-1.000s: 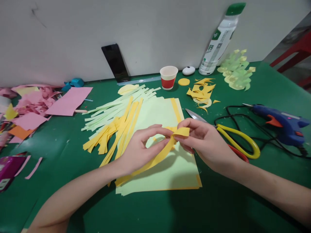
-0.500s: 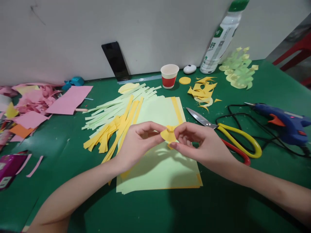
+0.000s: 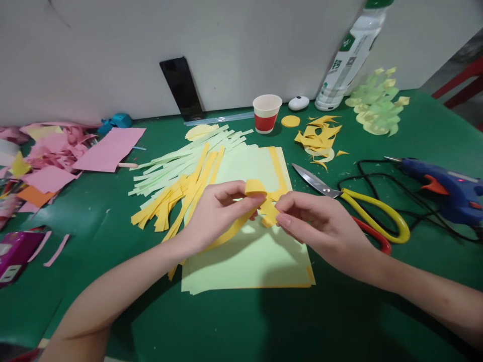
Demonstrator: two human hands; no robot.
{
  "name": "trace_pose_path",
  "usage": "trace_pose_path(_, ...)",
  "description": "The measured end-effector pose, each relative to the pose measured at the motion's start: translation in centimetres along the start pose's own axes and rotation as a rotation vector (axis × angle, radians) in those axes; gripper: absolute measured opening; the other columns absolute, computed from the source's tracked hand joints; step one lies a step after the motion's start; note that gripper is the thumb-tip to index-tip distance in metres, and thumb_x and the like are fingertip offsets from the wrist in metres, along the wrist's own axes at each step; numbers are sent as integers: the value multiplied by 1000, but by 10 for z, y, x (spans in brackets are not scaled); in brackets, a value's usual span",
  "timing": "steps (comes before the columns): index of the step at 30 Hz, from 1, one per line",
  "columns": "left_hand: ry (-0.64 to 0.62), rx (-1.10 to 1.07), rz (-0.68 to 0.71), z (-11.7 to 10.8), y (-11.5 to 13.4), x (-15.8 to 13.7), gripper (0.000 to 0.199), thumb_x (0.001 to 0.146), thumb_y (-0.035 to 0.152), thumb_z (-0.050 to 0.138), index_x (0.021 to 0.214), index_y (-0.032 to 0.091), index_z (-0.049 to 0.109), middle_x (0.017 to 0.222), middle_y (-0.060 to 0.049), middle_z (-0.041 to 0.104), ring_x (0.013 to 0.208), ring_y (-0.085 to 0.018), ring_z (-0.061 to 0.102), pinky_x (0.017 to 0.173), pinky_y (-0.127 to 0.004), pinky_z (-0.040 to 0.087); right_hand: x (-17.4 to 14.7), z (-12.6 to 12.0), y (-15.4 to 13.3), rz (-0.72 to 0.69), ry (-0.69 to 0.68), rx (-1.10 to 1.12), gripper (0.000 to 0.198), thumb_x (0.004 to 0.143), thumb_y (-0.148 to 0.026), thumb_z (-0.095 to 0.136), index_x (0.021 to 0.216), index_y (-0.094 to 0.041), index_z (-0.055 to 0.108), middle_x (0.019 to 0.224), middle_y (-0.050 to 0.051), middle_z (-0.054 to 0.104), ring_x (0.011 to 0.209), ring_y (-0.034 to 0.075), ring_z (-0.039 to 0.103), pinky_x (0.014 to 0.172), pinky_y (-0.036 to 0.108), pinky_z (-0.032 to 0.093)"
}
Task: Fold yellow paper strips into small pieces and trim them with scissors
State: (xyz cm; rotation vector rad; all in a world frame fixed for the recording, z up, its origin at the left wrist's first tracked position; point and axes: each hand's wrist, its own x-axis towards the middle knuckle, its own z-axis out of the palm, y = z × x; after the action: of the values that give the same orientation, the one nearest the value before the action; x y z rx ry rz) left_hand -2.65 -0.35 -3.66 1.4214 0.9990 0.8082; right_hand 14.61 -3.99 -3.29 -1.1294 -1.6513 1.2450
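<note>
Above the stack of light green paper [image 3: 245,261], a yellow paper strip [image 3: 255,186] is pinched and bent between my hands. My left hand [image 3: 217,213] is closed, thumb and forefinger gripping the strip where it curls into a loop; its long tail hangs down behind the fingers. With thumb and forefinger, my right hand [image 3: 320,221] pinches the folded, crossed part of the yellow paper. Part of the strip is hidden by my left fingers. Loose yellow strips [image 3: 196,186] lie by my left hand, and open-bladed or not I cannot tell, scissors [image 3: 339,193] rest beyond my right.
At right lies a blue glue gun [image 3: 445,186] with its black cord. Toward the wall stand a paper cup [image 3: 267,115], a bottle [image 3: 347,60], a phone [image 3: 181,89] and a paper flower bunch [image 3: 377,103]. Green strips [image 3: 177,166] and pink paper [image 3: 109,149] are at left.
The yellow paper has been turned between my fingers, and its loop and long tail now show. My hands have drawn slightly apart. The whole view has shifted a little.
</note>
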Motion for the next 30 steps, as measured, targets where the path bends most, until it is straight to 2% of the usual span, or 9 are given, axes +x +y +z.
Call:
trace_pose_path(3, -24, -38, 36, -1, -1, 0, 18, 76, 31, 64, 67, 15, 62, 59, 2, 59, 55, -8, 53, 53, -19, 43, -2, -4, 0, -3, 9, 90, 17, 81, -18, 50, 64, -19, 51, 54, -4, 45, 46, 7, 36, 41, 22, 28)
trace_pose_path(7, -70, -125, 36, 3, -1, -2, 15, 77, 25, 62, 66, 15, 61, 59, 2, 58, 52, -7, 53, 53, -19, 44, -2, -7, 2, -13, -69, 241, 16, 87, -19, 44, 77, -21, 55, 60, -4, 50, 48, 7, 42, 45, 21, 35)
trace_pose_path(11, -83, -124, 14, 8, 2, -6, 14, 75, 20, 62, 62, 14, 59, 58, 3, 56, 50, -7, 53, 52, -19, 45, 1, -4, 3, -51, -36, 186, 5, 79, -16, 55, 79, -21, 54, 73, -2, 56, 54, 7, 46, 49, 20, 39)
trace_pose_path(15, -80, -91, 21, 11, 4, -9, 14, 73, 17, 61, 60, 14, 57, 57, 3, 54, 49, -6, 51, 49, -18, 43, 4, 1, 5, -28, -20, 154, 11, 73, -17, 63, 74, -20, 52, 68, -2, 55, 53, 8, 46, 50, 21, 40)
trace_pose_path(19, -121, -13, 66, 13, 0, -10, 14, 75, 14, 56, 62, 14, 56, 59, 4, 51, 48, -6, 49, 48, -18, 41, 5, 3, 6, 5, 5, 163, 18, 69, -23, 70, 72, -20, 52, 66, -2, 55, 52, 8, 46, 48, 22, 39)
trace_pose_path(25, -259, 186, 201, 10, -6, -13, 27, 90, 27, 36, 69, 16, 49, 61, 2, 50, 56, -9, 48, 56, -21, 40, 5, 1, 5, 55, 21, 147, 20, 71, -27, 70, 72, -19, 51, 66, -2, 57, 54, 9, 50, 45, 21, 37)
trace_pose_path(30, -320, 262, 276, 9, -1, -13, 22, 85, 20, 32, 72, 16, 49, 63, 1, 51, 58, -11, 49, 57, -23, 41, 5, 1, 4, 102, 6, 248, 20, 70, -23, 69, 73, -19, 50, 64, -2, 59, 59, 11, 57, 48, 21, 37)
